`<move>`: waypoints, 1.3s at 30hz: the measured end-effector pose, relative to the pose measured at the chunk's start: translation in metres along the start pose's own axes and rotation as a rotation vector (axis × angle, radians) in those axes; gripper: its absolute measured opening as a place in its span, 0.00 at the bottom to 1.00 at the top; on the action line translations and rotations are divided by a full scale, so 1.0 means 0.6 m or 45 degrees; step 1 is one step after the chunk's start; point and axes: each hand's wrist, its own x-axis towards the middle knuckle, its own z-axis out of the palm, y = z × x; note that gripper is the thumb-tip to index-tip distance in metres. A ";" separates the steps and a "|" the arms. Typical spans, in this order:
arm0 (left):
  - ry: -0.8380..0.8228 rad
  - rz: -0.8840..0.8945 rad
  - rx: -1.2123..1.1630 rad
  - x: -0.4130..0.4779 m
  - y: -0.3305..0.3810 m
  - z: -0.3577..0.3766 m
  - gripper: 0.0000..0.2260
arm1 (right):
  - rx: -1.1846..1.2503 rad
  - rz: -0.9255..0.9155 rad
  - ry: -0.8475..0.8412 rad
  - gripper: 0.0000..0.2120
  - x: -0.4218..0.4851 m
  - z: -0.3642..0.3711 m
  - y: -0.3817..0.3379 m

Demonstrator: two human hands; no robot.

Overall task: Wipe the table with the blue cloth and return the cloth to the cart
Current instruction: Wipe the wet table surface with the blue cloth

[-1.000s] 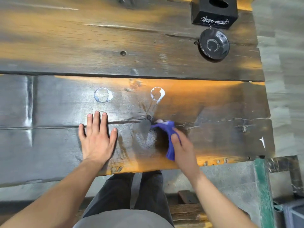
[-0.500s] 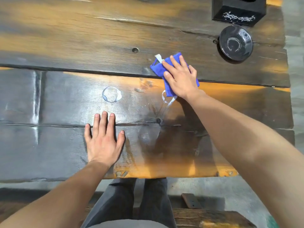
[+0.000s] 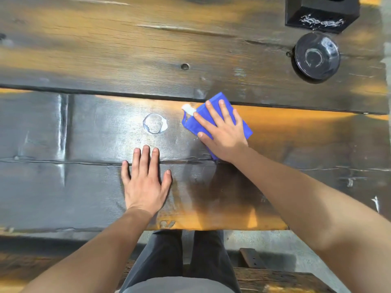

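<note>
The blue cloth point(image 3: 243, 127) lies flat on the dark wooden table point(image 3: 105, 49), near its middle. My right hand point(image 3: 222, 132) presses down on the cloth with fingers spread, covering most of it. A white tag point(image 3: 189, 109) sticks out at the cloth's far left corner. A wet ring mark point(image 3: 155, 123) sits on the wood just left of the cloth. My left hand point(image 3: 146, 182) rests flat on the table nearer to me, palm down, holding nothing. The cart is out of view.
A black round dish point(image 3: 316, 58) and a black box point(image 3: 321, 12) with a white pattern stand at the far right of the table. A wooden bench point(image 3: 275, 280) lies below the table's near edge, beside my legs. Grey floor shows at right.
My right hand went with the cloth from the near edge out to the far plank, then pulled back toward me. The right-hand wet ring is gone. My left hand stayed put.
</note>
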 end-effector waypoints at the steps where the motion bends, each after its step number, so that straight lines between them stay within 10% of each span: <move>1: 0.000 0.000 -0.003 0.000 0.000 -0.001 0.32 | 0.001 -0.039 0.036 0.26 -0.016 0.004 -0.017; 23: 0.022 -0.006 -0.311 0.004 -0.010 -0.017 0.28 | 0.035 -0.235 -0.177 0.25 -0.277 0.054 -0.144; 28: 0.103 -0.147 -0.737 0.012 -0.055 -0.044 0.31 | 0.489 -0.068 -0.215 0.21 -0.343 0.061 -0.178; 35: 0.029 -0.316 -0.180 0.042 -0.178 -0.047 0.33 | 1.408 0.325 -0.242 0.16 -0.341 0.000 -0.208; 39: -0.001 -0.311 -0.066 0.038 -0.182 -0.039 0.33 | 1.432 0.524 0.055 0.17 -0.224 -0.068 -0.187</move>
